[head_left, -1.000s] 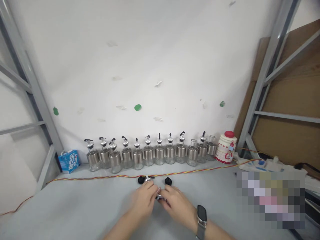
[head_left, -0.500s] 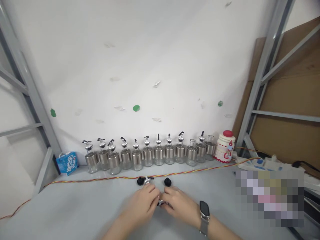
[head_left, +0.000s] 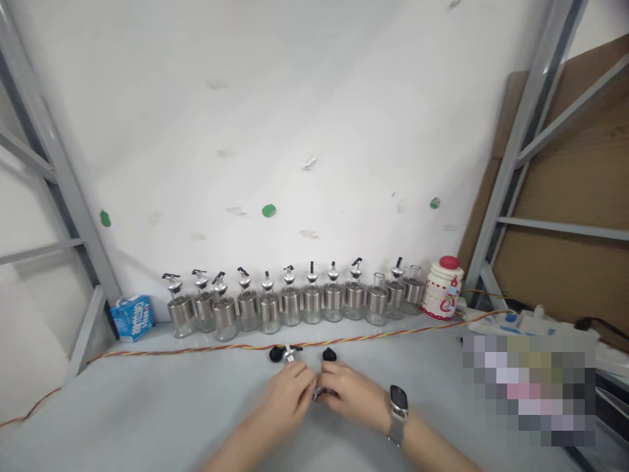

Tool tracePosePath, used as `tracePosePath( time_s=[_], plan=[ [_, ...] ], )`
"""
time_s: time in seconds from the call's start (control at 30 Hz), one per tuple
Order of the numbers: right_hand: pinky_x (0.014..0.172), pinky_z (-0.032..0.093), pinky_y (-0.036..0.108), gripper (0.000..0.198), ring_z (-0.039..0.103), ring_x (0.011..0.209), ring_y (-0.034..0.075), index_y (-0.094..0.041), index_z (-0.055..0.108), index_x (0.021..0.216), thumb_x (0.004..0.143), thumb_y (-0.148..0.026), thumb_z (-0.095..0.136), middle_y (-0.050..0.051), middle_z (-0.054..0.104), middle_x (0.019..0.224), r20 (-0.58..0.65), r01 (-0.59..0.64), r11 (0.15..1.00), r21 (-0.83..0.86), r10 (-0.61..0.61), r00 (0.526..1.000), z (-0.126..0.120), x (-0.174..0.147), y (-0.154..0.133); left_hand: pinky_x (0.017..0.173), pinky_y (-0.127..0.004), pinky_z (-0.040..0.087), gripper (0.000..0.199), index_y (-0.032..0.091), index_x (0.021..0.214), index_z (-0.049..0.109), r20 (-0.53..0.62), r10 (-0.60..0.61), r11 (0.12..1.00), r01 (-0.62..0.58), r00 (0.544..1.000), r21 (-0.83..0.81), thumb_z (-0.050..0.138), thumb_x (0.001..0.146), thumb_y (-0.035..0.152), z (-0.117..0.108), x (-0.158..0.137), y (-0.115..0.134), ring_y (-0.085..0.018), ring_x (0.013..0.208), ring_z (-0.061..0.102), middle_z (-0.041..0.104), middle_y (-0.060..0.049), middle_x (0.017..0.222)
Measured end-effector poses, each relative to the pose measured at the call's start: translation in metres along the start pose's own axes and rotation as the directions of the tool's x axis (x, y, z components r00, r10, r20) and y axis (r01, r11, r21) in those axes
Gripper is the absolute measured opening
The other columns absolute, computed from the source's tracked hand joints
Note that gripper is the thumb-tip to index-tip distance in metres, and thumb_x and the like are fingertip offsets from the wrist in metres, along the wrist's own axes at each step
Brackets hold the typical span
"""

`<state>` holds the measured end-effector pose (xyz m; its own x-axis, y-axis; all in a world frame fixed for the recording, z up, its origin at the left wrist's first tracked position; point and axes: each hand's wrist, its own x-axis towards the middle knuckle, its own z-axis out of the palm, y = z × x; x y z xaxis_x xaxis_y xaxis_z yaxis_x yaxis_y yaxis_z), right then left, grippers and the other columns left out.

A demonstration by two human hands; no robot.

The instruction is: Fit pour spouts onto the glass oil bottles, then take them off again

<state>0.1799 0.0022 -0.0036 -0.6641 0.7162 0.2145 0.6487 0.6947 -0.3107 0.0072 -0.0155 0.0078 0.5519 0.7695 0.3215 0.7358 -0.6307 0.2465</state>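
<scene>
Close together over the flat grey desk (head_left: 162, 400), my left hand (head_left: 291, 391) and right hand (head_left: 351, 393) share a grip clamped on a small silver-and-black fitting (head_left: 319, 394); a round black stopper (head_left: 329, 354) lies just beyond, before a row of steel-banded clear glass bottles (head_left: 312, 299).

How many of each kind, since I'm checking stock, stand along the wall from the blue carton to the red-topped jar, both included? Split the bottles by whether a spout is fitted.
Spouted bottles: 10
Open-necked bottles: 2
Blue carton: 1
Red-topped jar: 1
Total: 14
</scene>
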Motion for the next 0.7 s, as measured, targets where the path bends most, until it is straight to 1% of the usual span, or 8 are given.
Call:
tracePosePath(
  time_s=[0.17, 0.33, 0.53, 0.7],
  plan=[
    [0.071, 0.040, 0.022, 0.012, 0.055, 0.076, 0.014, -0.019, 0.063, 0.083, 0.078, -0.021, 0.052, 0.002, 0.059, 0.081, 0.038, -0.043, 0.997, 0.062, 0.041, 0.998, -0.003, 0.000, -0.003, 0.062, -0.026, 0.039, 0.022, 0.019, 0.076, 0.049, 0.024, 0.015, 0.991, -0.018, 1.000, 0.135, 0.029, 0.086, 0.019, -0.005, -0.001, 0.009, -0.017, 0.074, 0.052, 0.055, -0.003, 0.078],
    [0.071, 0.040, 0.021, 0.015, 0.057, 0.077, 0.014, -0.020, 0.064, 0.084, 0.077, -0.023, 0.051, 0.002, 0.062, 0.082, 0.055, -0.075, 0.992, 0.105, 0.069, 0.996, -0.008, 0.000, -0.007, 0.059, -0.028, 0.038, 0.021, 0.019, 0.080, 0.048, 0.030, 0.021, 0.973, -0.027, 0.999, 0.229, 0.028, 0.086, 0.018, -0.002, -0.002, 0.009, -0.019, 0.074, 0.052, 0.056, -0.004, 0.081],
    [0.070, 0.040, 0.021, 0.013, 0.057, 0.076, 0.014, -0.018, 0.065, 0.081, 0.076, -0.021, 0.053, 0.003, 0.062, 0.080, 0.053, -0.071, 0.993, 0.097, 0.066, 0.996, -0.010, 0.001, -0.007, 0.060, -0.028, 0.038, 0.018, 0.019, 0.079, 0.048, 0.024, 0.071, 0.968, -0.075, 0.997, 0.239, 0.031, 0.085, 0.016, 0.000, 0.000, 0.007, -0.018, 0.073, 0.052, 0.055, -0.003, 0.079],
    [0.073, 0.039, 0.022, 0.015, 0.056, 0.078, 0.014, -0.020, 0.065, 0.082, 0.077, -0.020, 0.051, 0.002, 0.061, 0.081, 0.060, -0.053, 0.997, 0.049, 0.050, 0.997, -0.005, 0.001, -0.008, 0.057, -0.027, 0.038, 0.017, 0.019, 0.078, 0.048, -0.003, 0.083, 0.967, -0.080, 0.997, 0.243, 0.033, 0.084, 0.015, 0.005, -0.002, 0.008, -0.017, 0.069, 0.051, 0.054, -0.002, 0.075]
  ],
)
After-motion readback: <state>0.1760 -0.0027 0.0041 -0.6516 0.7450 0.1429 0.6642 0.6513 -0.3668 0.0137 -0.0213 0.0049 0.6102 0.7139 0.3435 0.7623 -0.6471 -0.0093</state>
